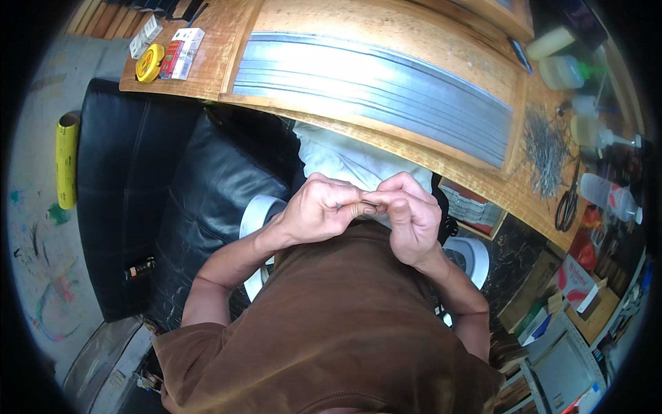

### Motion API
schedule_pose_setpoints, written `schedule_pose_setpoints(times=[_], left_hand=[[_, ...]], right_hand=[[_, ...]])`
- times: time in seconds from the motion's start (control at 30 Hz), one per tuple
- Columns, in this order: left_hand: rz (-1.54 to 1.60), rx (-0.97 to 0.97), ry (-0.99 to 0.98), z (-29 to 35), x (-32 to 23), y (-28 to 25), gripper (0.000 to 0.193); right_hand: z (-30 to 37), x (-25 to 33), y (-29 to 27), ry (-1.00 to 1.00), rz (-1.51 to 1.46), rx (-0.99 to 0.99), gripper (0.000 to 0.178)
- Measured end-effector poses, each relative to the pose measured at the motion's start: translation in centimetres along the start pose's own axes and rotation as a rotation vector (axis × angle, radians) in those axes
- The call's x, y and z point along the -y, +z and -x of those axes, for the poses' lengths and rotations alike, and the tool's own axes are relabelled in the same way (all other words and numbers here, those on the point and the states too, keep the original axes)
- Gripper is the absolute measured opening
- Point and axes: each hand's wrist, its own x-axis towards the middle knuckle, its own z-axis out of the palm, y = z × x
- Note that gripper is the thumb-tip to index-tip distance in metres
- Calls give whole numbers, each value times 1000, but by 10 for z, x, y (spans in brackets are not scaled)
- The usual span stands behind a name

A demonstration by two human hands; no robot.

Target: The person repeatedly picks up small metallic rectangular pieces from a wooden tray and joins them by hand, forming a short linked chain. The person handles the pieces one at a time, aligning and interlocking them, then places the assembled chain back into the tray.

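Observation:
My left hand (319,210) and my right hand (416,219) meet in front of my brown shirt, short of the table's front edge. A small, thin dark piece (371,203) is pinched between their fingertips. Its kind is too small to make out, and the fingers cover part of it. Both hands are closed, with the fingers curled and the tips touching. Beyond them on the wooden table (331,119) lie long grey metallic strips (386,83) inside a raised wooden frame.
At the table's right are a heap of thin metal pins (547,148), black-handled scissors (567,203) and several plastic bottles (562,72). A yellow tape measure (149,63) and small boxes (183,54) sit at the far left. A black leather seat (127,186) and yellow roll (67,162) stand leftward.

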Motion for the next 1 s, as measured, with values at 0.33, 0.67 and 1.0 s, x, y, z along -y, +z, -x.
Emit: schedule_pose_setpoints(times=[0.33,0.67,1.0], left_hand=[[-86,4,-12,2,2,-5,11],[-69,-27,5,4,4,-2,7],[-66,-13,-1,3,3,-4,15]], right_hand=[[-1,1,4,35,37,-22,18],[-3,2,4,25,27,-27,18],[-2,0,4,25,18,-38,19]])
